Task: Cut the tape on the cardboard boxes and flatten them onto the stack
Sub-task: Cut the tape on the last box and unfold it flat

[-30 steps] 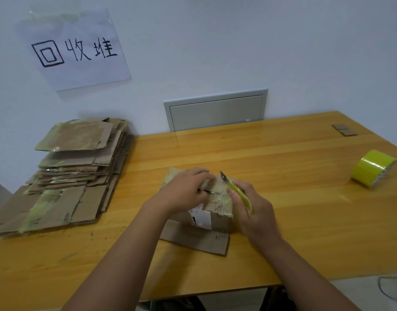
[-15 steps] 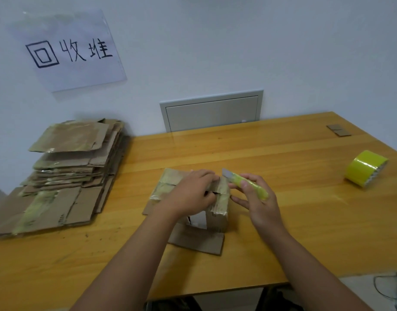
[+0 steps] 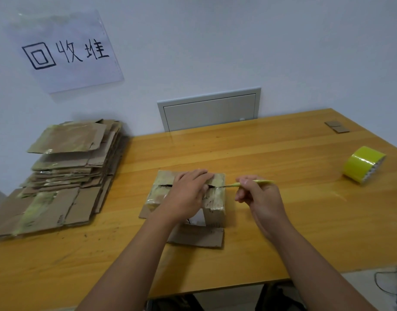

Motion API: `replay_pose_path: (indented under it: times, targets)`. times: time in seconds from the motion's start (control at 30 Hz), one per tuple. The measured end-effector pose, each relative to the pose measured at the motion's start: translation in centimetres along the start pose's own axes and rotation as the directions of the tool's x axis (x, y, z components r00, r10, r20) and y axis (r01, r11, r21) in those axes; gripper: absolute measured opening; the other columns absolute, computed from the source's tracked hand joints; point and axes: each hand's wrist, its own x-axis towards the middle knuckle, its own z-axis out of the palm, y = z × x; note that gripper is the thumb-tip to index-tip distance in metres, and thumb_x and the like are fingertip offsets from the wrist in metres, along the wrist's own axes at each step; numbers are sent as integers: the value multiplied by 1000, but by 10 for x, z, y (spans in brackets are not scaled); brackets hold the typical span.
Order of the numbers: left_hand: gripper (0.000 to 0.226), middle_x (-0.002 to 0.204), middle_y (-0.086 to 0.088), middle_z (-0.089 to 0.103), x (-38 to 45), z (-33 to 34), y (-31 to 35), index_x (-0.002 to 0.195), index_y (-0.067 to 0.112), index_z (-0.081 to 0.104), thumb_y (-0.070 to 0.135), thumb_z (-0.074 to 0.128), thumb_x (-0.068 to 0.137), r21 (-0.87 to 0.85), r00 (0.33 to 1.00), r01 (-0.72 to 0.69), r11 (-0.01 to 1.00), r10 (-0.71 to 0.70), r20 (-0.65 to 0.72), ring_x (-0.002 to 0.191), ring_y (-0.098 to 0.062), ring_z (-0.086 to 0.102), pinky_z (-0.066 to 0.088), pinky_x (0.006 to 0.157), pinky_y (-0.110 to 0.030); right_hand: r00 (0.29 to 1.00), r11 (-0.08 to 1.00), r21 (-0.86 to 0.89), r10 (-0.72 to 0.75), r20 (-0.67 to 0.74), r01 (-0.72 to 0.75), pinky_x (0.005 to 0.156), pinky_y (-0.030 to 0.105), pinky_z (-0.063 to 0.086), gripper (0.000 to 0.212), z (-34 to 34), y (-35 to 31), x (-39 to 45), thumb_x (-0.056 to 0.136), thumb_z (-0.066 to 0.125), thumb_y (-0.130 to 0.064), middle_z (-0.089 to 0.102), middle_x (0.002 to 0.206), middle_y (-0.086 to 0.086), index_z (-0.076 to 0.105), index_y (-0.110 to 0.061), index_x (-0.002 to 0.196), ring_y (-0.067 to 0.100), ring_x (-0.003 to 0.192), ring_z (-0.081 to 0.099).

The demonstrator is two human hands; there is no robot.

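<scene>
**Knife laid flat along the top seam, blade at the box's right edge**

Since half a second ago the right hand has swung the yellow-green knife from a slant above the box to nearly level, its blade tip now at the right end of the top seam, and the left hand has spread further over the lid.

The cardboard box stands near the middle of the bench, a little toward the front edge, with loose flaps splayed flat beneath it. Its top is wrapped in glossy tape, and a dark slit shows along the seam on both sides of the left hand. That hand lies palm down with fingers fairly straight, pressing the lid. The right hand pinches the knife handle between thumb and curled fingers.

The main risk, as I judge it, is the blade running along the seam straight toward the left fingers, which sit right on the cut line; a slip or a sudden give of the tape could bring it into them. Pressing the lid may also pinch the slit shut on the blade.

What the box holds cannot be seen through the slit. The stack of flattened boxes lies at the bench's left edge, a roll of yellow tape near the right edge, and small cardboard scraps at the far right corner
</scene>
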Motion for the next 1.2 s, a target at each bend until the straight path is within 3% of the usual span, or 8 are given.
replay_pose_path:
  times: [0.17, 0.3, 0.47, 0.6, 0.77, 0.97, 1.2]
  targets:
    - [41, 153, 4, 40, 1, 0, 0, 146, 23, 45, 17, 39, 105, -19, 1000, 13, 1000, -13, -6, 141, -13, 30, 9, 106, -20, 1000, 999, -46, -1, -20, 0, 64, 26, 53, 18, 13, 8, -4, 94, 62, -11, 67, 67, 13, 73, -9, 79, 24, 69, 68]
    - [42, 153, 4, 41, 2, 0, 0, 146, 22, 45, 16, 41, 104, -37, 1000, 28, 999, -28, -1, 141, -13, 31, 11, 106, -20, 999, 995, -91, 23, -40, -26, 62, 26, 52, 38, 17, 8, -4, 95, 61, -16, 66, 64, 10, 69, -11, 58, 22, 67, 67]
    - [41, 151, 4, 44, 3, 1, 1, 145, 22, 47, 16, 41, 104, -62, 999, 33, 998, -33, 1, 140, -12, 33, 13, 109, -23, 976, 995, -17, 93, -196, -98, 56, 24, 53, 45, 18, 5, -2, 95, 61, -18, 64, 57, 11, 66, -10, 50, 22, 60, 67]
    - [41, 151, 4, 43, 4, 1, 1, 145, 22, 47, 16, 40, 105, -69, 999, 42, 997, -42, -1, 141, -13, 32, 13, 108, -22, 977, 988, 38, 152, -149, -148, 53, 26, 49, 39, 25, 6, -5, 95, 59, -12, 61, 57, 7, 66, -9, 57, 21, 59, 62]
    - [39, 150, 6, 45, 3, -1, 3, 143, 24, 48, 17, 39, 105, -88, 999, 47, 995, -49, -20, 139, -10, 32, 11, 103, -19, 944, 973, 166, 202, -263, -162, 47, 25, 46, 24, 23, 7, -7, 93, 56, -8, 57, 55, 7, 62, -4, 70, 20, 54, 61]
    - [40, 146, 10, 43, -1, -4, 3, 142, 29, 46, 17, 39, 104, -72, 1000, 21, 997, -21, 3, 136, -8, 29, 8, 103, -19, 924, 916, 378, 255, -286, -136, 47, 26, 45, 15, 7, 10, -7, 94, 44, -5, 54, 55, 4, 58, -7, 95, 18, 51, 58]
    - [47, 144, 7, 39, 7, -2, 2, 146, 33, 39, 37, 45, 99, -21, 994, 46, 999, -44, 99, 135, -16, 28, 11, 111, -36, 946, 928, 295, 281, -158, -227, 41, 23, 33, 19, -8, 13, 5, 92, 45, 0, 46, 56, 2, 64, -2, 95, 14, 47, 46]
